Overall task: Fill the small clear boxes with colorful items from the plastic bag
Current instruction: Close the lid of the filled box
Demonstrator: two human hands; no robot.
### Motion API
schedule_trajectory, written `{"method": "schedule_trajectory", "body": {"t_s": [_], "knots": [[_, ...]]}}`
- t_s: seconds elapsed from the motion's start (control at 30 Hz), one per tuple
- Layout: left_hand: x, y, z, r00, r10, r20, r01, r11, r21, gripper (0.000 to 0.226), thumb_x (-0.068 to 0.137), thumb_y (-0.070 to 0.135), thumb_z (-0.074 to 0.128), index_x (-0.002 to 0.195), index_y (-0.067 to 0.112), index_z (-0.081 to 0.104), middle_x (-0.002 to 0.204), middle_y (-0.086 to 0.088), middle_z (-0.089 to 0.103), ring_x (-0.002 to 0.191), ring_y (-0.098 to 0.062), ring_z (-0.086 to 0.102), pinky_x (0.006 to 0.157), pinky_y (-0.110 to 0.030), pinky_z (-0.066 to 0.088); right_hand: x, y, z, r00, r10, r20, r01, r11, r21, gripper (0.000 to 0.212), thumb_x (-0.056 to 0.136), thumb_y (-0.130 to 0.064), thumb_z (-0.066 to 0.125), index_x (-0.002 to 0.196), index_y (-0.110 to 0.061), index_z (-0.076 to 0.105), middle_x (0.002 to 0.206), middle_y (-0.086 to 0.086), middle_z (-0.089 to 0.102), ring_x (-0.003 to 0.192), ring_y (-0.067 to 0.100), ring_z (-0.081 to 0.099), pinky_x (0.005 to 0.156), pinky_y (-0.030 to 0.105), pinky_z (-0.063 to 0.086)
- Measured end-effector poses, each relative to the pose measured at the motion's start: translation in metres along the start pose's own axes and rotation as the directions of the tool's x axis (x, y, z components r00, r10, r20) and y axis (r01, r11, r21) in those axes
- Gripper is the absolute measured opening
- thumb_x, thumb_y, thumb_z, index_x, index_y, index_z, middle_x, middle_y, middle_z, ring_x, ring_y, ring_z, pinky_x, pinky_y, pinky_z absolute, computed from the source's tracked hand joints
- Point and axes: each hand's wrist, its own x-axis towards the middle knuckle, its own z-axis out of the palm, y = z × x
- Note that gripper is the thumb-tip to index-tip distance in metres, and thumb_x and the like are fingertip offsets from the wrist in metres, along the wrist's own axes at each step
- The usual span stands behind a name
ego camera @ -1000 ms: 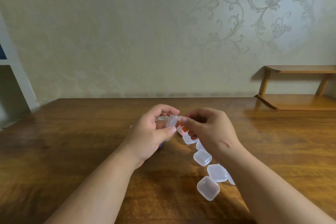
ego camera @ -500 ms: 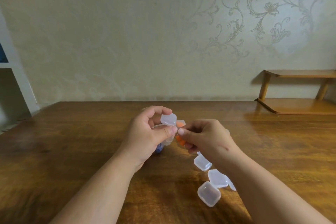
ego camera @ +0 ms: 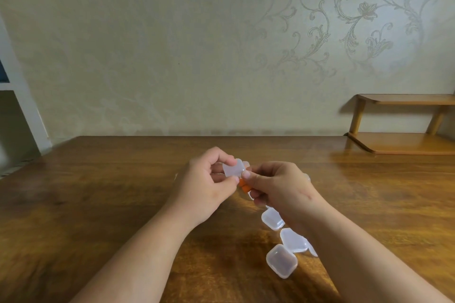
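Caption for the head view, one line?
Left hand and right hand pinch a clear box above the table; orange items show beneath, spare boxes lie alongside.

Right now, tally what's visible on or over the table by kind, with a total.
Held clear box: 1
Clear boxes lying on the table: 3 in plain view. One more clear edge is partly hidden and not counted.
Orange items: 2 lumps visible, blurred
Total: 6
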Motion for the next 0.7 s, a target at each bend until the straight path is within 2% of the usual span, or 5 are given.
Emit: {"method": "schedule_trajectory", "body": {"t_s": [0.07, 0.17, 0.4, 0.53, 0.7], "knots": [[-0.0004, 0.0006, -0.0014, 1.000, 0.009, -0.020, -0.007, 0.995, 0.097, 0.023, 0.081, 0.022, 0.078, 0.091, 0.033, 0.061, 0.105, 0.015, 0.066, 0.095, -0.005, 0.064, 0.078, -0.027, 0.058, 0.0009, 0.0011, 0.0001, 1.000, 0.000, 0.011, 0.001, 1.000, -0.021, 0.017, 0.090, -0.031, 0.068, 0.097, -0.016, 0.074, 0.069, -0.001, 0.066, 0.055, 0.003, 0.057, 0.056, 0.015, 0.047], [0.0000, 0.0025, -0.0033, 0.998, 0.028, -0.048, -0.021, 0.992, 0.126, 0.026, 0.080, 0.023, 0.080, 0.086, 0.031, 0.056, 0.104, 0.020, 0.064, 0.094, -0.003, 0.063, 0.071, -0.014, 0.052, 0.0006, 0.0003, -0.0005, 1.000, -0.013, 0.016, 0.013, 1.000, -0.015, 0.017, 0.091, -0.030, 0.068, 0.098, -0.017, 0.074, 0.067, -0.001, 0.065, 0.052, 0.002, 0.056, 0.055, 0.014, 0.046], [0.0007, 0.0021, -0.0012, 0.998, 0.021, -0.051, -0.014, 0.993, 0.120, 0.042, 0.080, 0.023, 0.080, 0.117, 0.033, 0.064, 0.107, 0.021, 0.063, 0.097, 0.002, 0.061, 0.069, -0.003, 0.049, 0.0001, -0.0004, -0.0006, 0.999, -0.001, 0.046, 0.002, 0.999, -0.041, 0.020, 0.094, -0.031, 0.063, 0.096, -0.016, 0.075, 0.066, 0.000, 0.063, 0.054, 0.005, 0.053, 0.055, 0.015, 0.044], [0.0010, -0.0020, 0.0014, 0.998, 0.030, -0.062, -0.022, 0.992, 0.125, 0.027, 0.084, 0.024, 0.073, 0.111, 0.029, 0.070, 0.103, 0.016, 0.068, 0.092, 0.001, 0.063, 0.067, -0.007, 0.050, 0.0001, 0.0003, 0.0010, 1.000, 0.016, 0.014, -0.016, 0.999, -0.035, 0.019, 0.093, -0.029, 0.063, 0.093, -0.014, 0.075, 0.069, 0.003, 0.062, 0.057, 0.009, 0.052, 0.055, 0.020, 0.046], [0.0028, 0.0049, -0.0021, 0.984, -0.063, -0.164, 0.044, 0.993, -0.114, 0.017, 0.098, 0.029, 0.055, 0.108, 0.032, 0.068, 0.088, 0.014, 0.069, 0.078, -0.005, 0.069, 0.062, -0.025, 0.059, 0.0001, 0.0001, -0.0015, 0.998, 0.049, -0.027, -0.050, 0.997, -0.051, 0.016, 0.093, -0.027, 0.063, 0.096, -0.016, 0.074, 0.065, 0.001, 0.060, 0.054, 0.008, 0.050, 0.052, 0.017, 0.046]]}}
